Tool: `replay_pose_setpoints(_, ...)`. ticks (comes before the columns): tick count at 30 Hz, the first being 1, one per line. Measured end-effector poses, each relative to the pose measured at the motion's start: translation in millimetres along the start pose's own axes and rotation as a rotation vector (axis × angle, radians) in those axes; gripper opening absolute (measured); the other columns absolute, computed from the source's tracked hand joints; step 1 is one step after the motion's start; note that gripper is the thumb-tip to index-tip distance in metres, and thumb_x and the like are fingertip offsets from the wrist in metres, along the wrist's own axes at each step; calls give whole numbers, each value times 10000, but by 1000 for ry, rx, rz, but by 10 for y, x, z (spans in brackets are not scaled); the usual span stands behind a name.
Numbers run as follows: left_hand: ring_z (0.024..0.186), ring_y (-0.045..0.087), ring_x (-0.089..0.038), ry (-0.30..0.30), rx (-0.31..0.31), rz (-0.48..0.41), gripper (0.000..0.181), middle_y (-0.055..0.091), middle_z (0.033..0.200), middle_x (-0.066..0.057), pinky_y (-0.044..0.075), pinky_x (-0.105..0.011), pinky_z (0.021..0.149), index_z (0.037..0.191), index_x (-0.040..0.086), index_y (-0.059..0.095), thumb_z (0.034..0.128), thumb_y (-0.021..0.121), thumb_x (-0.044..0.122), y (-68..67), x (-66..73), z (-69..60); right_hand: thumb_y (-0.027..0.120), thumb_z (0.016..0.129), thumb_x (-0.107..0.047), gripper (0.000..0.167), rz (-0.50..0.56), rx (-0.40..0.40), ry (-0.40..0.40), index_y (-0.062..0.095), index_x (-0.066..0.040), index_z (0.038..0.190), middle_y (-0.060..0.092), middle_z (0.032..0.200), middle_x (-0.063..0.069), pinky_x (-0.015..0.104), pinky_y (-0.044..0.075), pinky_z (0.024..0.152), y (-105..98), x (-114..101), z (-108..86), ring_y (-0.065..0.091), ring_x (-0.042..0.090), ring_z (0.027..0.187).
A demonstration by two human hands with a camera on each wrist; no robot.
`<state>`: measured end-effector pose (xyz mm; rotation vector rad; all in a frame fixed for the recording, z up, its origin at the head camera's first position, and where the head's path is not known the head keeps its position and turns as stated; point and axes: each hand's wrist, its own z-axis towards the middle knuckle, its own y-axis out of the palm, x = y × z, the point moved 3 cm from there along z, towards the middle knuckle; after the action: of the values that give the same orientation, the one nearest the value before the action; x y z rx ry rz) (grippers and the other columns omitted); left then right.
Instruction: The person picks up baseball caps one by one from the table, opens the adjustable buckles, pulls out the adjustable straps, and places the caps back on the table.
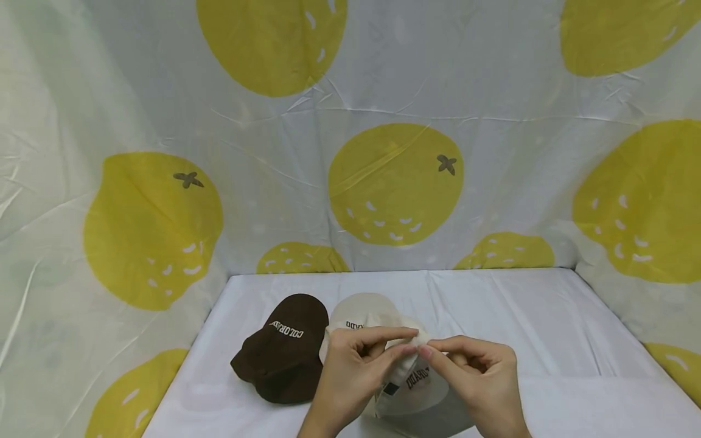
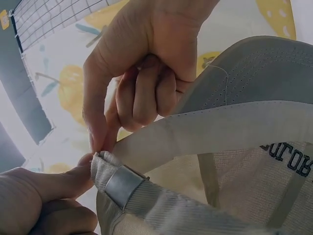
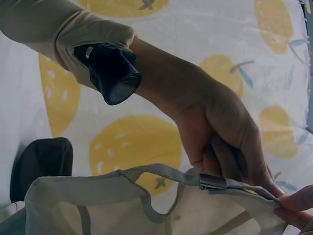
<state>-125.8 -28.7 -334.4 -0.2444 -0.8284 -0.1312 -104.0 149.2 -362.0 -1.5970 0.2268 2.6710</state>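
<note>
A cream cap (image 1: 432,395) with a grey brim (image 2: 254,71) hangs with its inside facing me, dark lettering (image 2: 291,159) showing there. My left hand (image 1: 350,371) pinches the rear strap (image 2: 176,208) between thumb and index finger. From the other side my right hand (image 1: 479,377) pinches the same edge, its thumb and index finger nearly touching the left fingertips. A metal buckle (image 2: 124,186) sits on the strap close to both hands, also in the right wrist view. The pinched fabric end is mostly covered by fingertips.
A dark brown cap (image 1: 285,340) with white lettering lies at the left on the white-covered table (image 1: 547,340). Beside it, a second cream cap (image 1: 369,304) lies partly behind the held one. Lemon-print cloth (image 1: 394,182) encloses the back and sides.
</note>
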Motion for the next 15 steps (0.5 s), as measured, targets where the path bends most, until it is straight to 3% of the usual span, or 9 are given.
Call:
replay_pose_setpoints(9,497,252,42,-67,-3,-64,102,324,466,-41,230,-176,398,954,25,813,894,806,107,-6,-60,27,749,833,155,173,-11,-2,42,803,-1,885,236,518,45,329,152,373,10,12,1,144,221,478)
replay_pose_setpoints(15,497,258,19,-155,7,-71,84,321,481,-54,231,-181,417,917,58,814,882,821,133,-25,-109,50,722,859,150,145,-2,-27,31,788,25,889,275,514,44,331,214,400,26,36,19,173,211,464)
